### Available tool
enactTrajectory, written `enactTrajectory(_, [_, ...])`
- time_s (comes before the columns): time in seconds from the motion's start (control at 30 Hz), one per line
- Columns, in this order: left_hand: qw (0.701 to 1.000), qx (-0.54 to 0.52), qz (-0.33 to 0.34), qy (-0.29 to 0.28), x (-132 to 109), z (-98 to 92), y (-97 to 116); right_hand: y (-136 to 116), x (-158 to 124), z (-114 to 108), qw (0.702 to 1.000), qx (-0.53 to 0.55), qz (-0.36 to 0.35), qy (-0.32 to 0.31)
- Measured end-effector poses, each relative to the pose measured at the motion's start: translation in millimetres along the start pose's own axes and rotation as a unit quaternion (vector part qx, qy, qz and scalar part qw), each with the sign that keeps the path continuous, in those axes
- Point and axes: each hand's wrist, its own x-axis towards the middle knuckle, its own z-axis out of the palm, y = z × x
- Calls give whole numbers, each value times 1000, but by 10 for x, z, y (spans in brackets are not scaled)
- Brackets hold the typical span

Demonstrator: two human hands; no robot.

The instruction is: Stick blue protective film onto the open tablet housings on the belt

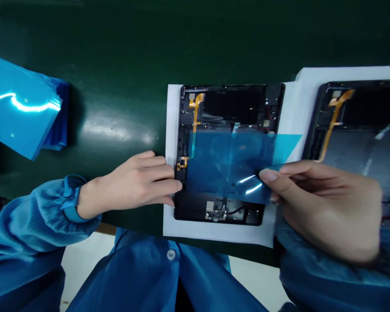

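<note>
An opened black tablet frame [229,104] with an orange flex cable lies on a white sheet [172,225] in the middle of the green belt. A translucent blue film [227,167] covers its middle part. My right hand [325,208] pinches the film's lower right corner between thumb and fingers. My left hand [133,184] rests flat beside the frame's left edge, its fingertips touching that edge, fingers together and stretched out.
A second opened tablet frame [360,134] on another white sheet [312,73] lies at the right. A stack of blue films [22,112] sits at the far left on the green belt [123,65]. My blue sleeves and coat fill the bottom.
</note>
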Motion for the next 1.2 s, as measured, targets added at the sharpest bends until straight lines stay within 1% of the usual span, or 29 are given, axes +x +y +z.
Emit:
enactTrajectory(0.07, [999,1,29,21,12,-3,-15,-6,-1,4,1000,-2,-1,1])
enactTrajectory(0.2, [999,-10,37,25,20,-4,-24,-11,-2,16,1000,2,-2,1])
enactTrajectory(0.73, [999,-3,30,27,5,10,-21,2,26,37,999,48,-9,-3])
enactTrajectory(1.0, [999,1,27,18,-6,5,-14,31,25,49,998,56,-4,-7])
enactTrajectory(1.2, [999,3,26,19,-7,3,-18,-13,26,45,997,72,1,-17])
